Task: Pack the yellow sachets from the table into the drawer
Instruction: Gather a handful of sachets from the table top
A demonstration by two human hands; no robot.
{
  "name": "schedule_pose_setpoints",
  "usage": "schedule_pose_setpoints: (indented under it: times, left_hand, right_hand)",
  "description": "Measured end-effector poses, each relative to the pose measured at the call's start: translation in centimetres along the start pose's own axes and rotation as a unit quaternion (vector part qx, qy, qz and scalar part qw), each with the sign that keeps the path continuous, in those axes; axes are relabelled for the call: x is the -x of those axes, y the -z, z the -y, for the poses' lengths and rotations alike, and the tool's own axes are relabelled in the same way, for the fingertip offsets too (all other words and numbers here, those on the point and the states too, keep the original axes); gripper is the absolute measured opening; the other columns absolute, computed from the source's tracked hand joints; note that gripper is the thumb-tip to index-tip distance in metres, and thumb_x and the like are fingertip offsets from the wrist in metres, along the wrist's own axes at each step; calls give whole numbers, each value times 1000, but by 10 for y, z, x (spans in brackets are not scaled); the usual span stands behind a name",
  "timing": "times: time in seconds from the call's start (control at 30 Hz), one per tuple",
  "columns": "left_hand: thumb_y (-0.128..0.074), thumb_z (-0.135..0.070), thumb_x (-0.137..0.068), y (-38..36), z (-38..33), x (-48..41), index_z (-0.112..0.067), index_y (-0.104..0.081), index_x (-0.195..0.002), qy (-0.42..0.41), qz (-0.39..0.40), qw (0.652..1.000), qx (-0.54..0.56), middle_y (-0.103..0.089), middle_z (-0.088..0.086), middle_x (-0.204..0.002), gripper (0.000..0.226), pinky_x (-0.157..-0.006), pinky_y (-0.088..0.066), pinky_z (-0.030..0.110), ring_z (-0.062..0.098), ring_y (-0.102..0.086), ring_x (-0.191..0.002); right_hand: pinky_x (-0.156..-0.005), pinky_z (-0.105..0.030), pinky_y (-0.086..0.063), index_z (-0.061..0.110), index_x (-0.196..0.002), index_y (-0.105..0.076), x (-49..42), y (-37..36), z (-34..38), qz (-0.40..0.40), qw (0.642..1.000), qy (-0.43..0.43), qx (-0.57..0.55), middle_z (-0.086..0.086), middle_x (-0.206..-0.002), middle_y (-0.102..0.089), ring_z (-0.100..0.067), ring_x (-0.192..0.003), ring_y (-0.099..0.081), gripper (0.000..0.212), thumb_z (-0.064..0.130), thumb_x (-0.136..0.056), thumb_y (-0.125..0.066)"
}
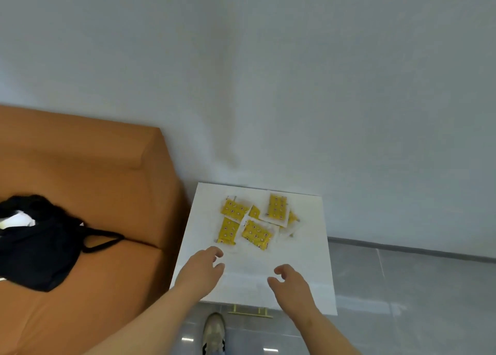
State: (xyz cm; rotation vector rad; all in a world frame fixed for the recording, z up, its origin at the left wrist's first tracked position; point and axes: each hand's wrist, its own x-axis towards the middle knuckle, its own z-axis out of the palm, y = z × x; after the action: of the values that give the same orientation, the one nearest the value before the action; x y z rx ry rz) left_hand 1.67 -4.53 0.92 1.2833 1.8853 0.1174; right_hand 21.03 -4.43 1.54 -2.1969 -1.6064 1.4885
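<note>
Nearest to me, one beige shoe with a dark stripe [214, 333] stands on the glossy grey tiled floor [402, 287], between the two bare forearms. Just past it I see a thin gold metal drawer handle [249, 311] poking out under the front edge of the square white table [308, 260]. Only the handle shows, so I cannot tell whether the drawer is pulled out.

The left hand [204, 267] hangs over the near left part of the table, fingers loosely curled, gripping nothing. The right hand [291, 281] is over the near right part, fingers also loosely curled and empty. The hands are apart, with bare tabletop between them. Neither touches a packet; the left one is nearer the pile.

The yellow sachets with red dots and clear sealed edges [256, 234] all lie on the far half of the table in a loose cluster. I count four in plain sight: one at far left [234, 209], one below it [228, 230], the centre one, and one at far right [277, 207] lying over others. Yellow bits of more packets peek out beneath that one; count unclear.

Left of the table, touching its side, is an orange upholstered sofa [94, 167] with a black fabric bag with a thin strap [37, 247] on its seat. A plain pale wall [295, 86] stands behind everything.
</note>
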Motion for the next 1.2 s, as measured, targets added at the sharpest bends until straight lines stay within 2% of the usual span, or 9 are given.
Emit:
schedule_pose_setpoints:
  times: [0.17,0.3,0.37,0.5,0.67,0.83,1.0,1.13,1.2]
  left_hand:
    - [-42,-22,-98,4,-2,-73,-22,-50,-126,55,-9,998,22,-53,3,-129,30,-82,-43,23,18,-53,-110]
    - [-42,-23,-96,-10,-14,-130,-29,-52,-126,85,-69,993,-52,-42,0,-140,32,-97,-43,35,23,-37,-128]
    - [-41,-28,-96,-23,-20,-155,-33,-42,-134,112,-55,991,-43,-26,1,-150,38,-103,-35,41,25,-21,-138]
    - [-39,-51,-93,-53,-20,-192,-31,-7,-147,212,-67,974,-52,-4,4,-156,65,-109,-26,51,29,-4,-144]
    - [-50,-58,-85,-77,-20,-208,-28,-2,-146,263,-78,961,-46,-7,3,-152,83,-102,-33,51,29,-12,-139]
    - [-72,-35,-78,-77,-19,-217,-26,-20,-142,251,-112,959,74,-35,13,-129,84,-89,-47,45,36,-48,-114]
    - [-71,-19,-81,-68,-11,-210,-21,-21,-144,256,-118,938,204,-55,7,-111,81,-80,-45,36,37,-57,-106]
    - [-68,-17,-83,-54,-2,-199,-12,-54,-111,278,-144,916,251,-61,8,-99,32,-77,-47,33,32,-59,-97]
    - [-65,-17,-85,-48,-2,-193,-13,-58,-97,284,-149,899,298,-64,11,-97,14,-77,-50,36,31,-60,-91]
  right_hand:
    - [-87,-23,-35,13,-134,-43,-70,11,11,-7,998,-52,-43,-10,-135,-49,-20,-115,-50,40,26,-97,-46]
    - [-103,-35,-37,13,-138,-40,-141,17,11,-25,994,-96,-50,-11,-141,-45,-28,-127,-45,47,32,-96,-47]
    - [-109,-43,-33,14,-142,-34,-177,19,10,-49,991,-116,-42,-13,-146,-38,-34,-130,-40,55,36,-94,-49]
    - [-112,-50,-18,22,-150,-3,-241,25,10,-91,976,-187,-58,-11,-157,0,-46,-139,-16,92,54,-84,-58]
    - [-111,-57,-9,26,-149,3,-283,16,17,-73,967,-242,18,-11,-156,8,-44,-141,-5,106,67,-74,-59]
    - [-86,-49,-41,25,-133,-29,-287,11,19,-114,971,-173,122,-8,-135,-30,-35,-119,-33,79,58,-73,-68]
    - [-74,-36,-39,15,-123,-40,-295,22,10,-71,991,-106,45,-11,-118,-41,-36,-106,-47,53,38,-83,-65]
    - [-67,-29,-38,9,-97,-53,-295,33,-3,-95,992,-77,-21,-6,-91,-57,-27,-85,-56,20,27,-88,-59]
    - [-66,-28,-35,10,-87,-53,-290,39,-10,-107,990,-87,-37,-3,-79,-56,-26,-80,-55,13,23,-90,-55]
